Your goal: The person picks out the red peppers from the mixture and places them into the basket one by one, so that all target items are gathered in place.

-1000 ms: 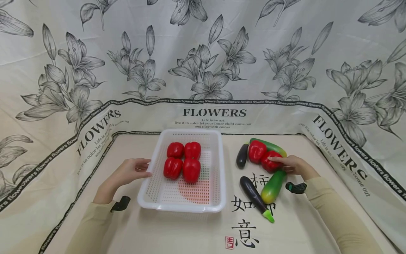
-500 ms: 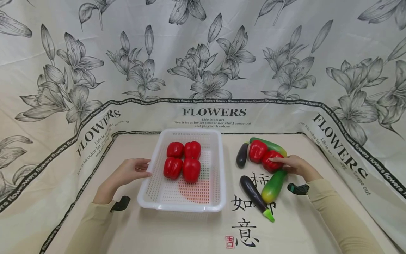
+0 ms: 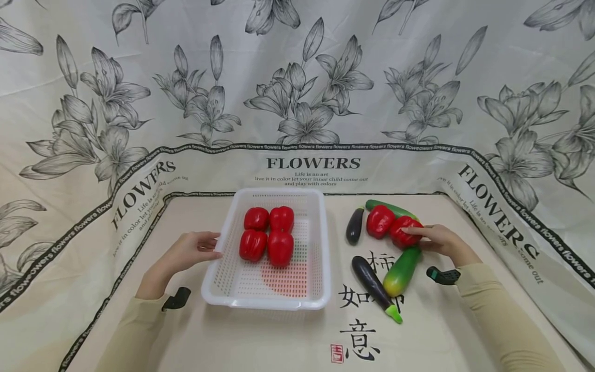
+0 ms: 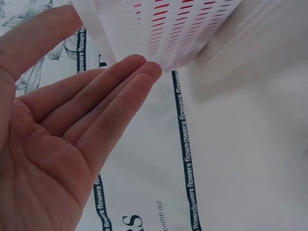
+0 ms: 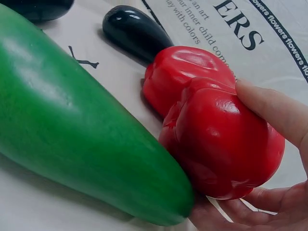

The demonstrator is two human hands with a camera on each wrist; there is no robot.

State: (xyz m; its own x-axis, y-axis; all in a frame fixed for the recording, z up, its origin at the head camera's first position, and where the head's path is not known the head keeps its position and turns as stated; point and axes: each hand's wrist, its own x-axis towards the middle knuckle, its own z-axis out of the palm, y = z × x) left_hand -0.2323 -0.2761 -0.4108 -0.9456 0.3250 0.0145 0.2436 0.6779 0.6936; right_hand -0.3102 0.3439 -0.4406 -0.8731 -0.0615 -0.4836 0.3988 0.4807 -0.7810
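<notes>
My right hand (image 3: 437, 242) grips a red bell pepper (image 3: 405, 232), thumb on one side and fingers curled round its underside in the right wrist view. Right beside it is a second red bell pepper (image 3: 380, 221). A green cucumber-like vegetable (image 5: 82, 120) with a yellowish end lies close to the held pepper, near my fingertips. My left hand (image 3: 188, 253) is at the left side of a white perforated basket (image 3: 266, 302); its fingers look straight in the left wrist view and touch or nearly touch the basket wall (image 4: 173, 29). Several red bell peppers (image 3: 281, 249) sit inside the basket.
A small dark eggplant (image 3: 355, 226) and a green cucumber-like vegetable (image 3: 392, 207) lie behind the pepper pair. A longer eggplant (image 3: 372, 279) with a green stem lies nearer the front. Patterned cloth (image 3: 307, 103) rises behind and beside the table.
My right hand and the pepper it grips have shifted a little to the right. The pepper beside it has moved slightly right too. My left hand stays at the basket.
</notes>
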